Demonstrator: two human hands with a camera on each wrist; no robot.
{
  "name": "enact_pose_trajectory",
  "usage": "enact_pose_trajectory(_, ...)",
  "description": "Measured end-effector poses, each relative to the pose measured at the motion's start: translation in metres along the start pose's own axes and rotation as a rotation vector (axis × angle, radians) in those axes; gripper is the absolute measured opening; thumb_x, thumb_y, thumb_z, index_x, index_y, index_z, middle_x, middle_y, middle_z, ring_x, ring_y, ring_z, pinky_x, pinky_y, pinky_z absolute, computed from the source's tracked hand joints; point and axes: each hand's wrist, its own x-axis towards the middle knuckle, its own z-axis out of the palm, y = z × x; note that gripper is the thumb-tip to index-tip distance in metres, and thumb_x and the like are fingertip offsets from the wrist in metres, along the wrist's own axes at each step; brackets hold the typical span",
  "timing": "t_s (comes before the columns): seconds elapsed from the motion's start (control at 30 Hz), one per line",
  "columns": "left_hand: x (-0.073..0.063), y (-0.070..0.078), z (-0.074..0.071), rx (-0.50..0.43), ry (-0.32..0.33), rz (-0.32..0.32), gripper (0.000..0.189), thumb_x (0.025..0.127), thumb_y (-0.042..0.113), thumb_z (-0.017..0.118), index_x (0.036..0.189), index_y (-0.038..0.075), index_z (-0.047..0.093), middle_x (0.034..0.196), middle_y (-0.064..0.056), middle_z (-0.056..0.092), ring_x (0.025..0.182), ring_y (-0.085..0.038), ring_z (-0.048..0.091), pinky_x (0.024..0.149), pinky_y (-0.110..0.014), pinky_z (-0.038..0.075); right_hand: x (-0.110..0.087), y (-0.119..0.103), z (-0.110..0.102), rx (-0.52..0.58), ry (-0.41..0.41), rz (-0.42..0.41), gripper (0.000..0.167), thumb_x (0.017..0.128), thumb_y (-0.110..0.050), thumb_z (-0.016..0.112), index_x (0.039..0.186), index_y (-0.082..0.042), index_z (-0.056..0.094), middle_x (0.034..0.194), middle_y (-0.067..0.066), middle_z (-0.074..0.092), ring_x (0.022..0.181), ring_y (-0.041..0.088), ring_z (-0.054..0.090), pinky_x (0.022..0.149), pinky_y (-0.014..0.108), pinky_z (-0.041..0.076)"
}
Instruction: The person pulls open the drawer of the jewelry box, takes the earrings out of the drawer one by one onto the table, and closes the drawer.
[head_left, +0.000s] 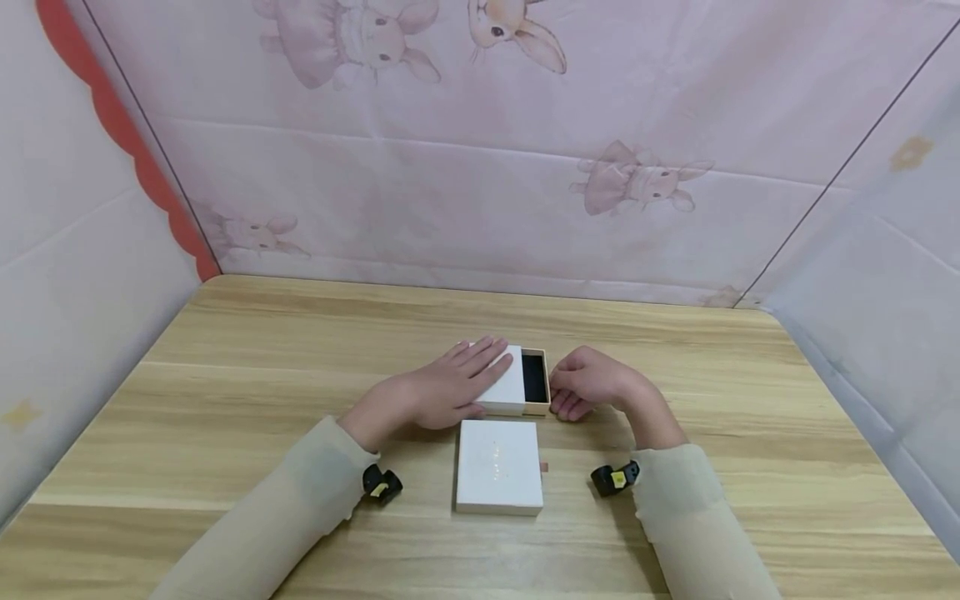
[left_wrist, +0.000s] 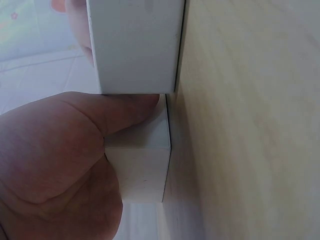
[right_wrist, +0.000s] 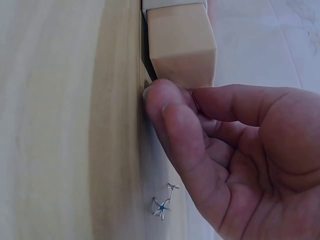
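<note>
A white drawer box point(head_left: 506, 385) lies on the table, its black-lined inner drawer point(head_left: 535, 377) pulled partly out to the right. My left hand point(head_left: 442, 387) holds the white sleeve, fingers spread across its top and thumb point(left_wrist: 135, 110) along the near side. At the drawer's outer end, my right hand point(head_left: 588, 383) pinches with thumb and forefinger; whatever small part is between them is hidden. The drawer's tan outer wall point(right_wrist: 182, 35) shows in the right wrist view. Nearer to me lies a second white box point(head_left: 498, 465), closed, with a small pinkish tab point(head_left: 544, 467) on its right side.
Past the right fingers, a small silver star-shaped piece with a blue centre point(right_wrist: 161, 207) appears in the right wrist view. Fabric walls with rabbit prints point(head_left: 637, 179) stand behind and beside the wooden table point(head_left: 300, 350). Black wrist cameras point(head_left: 382, 485) sit at both cuffs.
</note>
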Motion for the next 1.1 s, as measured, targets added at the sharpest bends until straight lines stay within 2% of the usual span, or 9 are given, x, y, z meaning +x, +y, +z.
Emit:
enact_pose_trajectory(0.27,-0.0004,0.0002,-0.0001,0.006,-0.002,-0.002,0.076,0.106,0.035,0.045,0.161,0.009,-0.001,0.167,-0.015,-0.006,0.154,-0.031,-0.006,0.125,-0.049,0.004,0.0014,-0.0014,0.0027,0.002,0.0,-0.013,0.032,0.103,-0.009,0.044,0.089,0.009,0.067,0.078,0.015,0.069,0.063,0.019,0.067,0.063,0.034,0.061)
enact_pose_trajectory(0.6,-0.001,0.0031,-0.0033,0.01,-0.005,0.001,0.076,0.106,0.034,0.046,0.161,0.007,0.001,0.167,-0.017,-0.005,0.154,-0.034,-0.004,0.125,-0.05,0.005,0.002,-0.0038,0.0055,-0.048,0.035,-0.035,0.036,0.104,-0.01,0.044,0.084,0.006,0.069,0.075,0.014,0.069,0.062,0.019,0.068,0.059,0.034,0.061)
enact_pose_trajectory(1.1,-0.0003,0.0007,-0.0004,0.013,0.006,0.005,0.076,0.106,0.034,0.046,0.161,0.008,0.0,0.167,-0.016,-0.005,0.154,-0.032,-0.005,0.125,-0.049,0.005,0.0026,-0.0076,0.0097,-0.076,0.05,-0.038,0.033,0.103,-0.008,0.045,0.085,0.005,0.07,0.076,0.014,0.07,0.063,0.021,0.068,0.061,0.035,0.062)
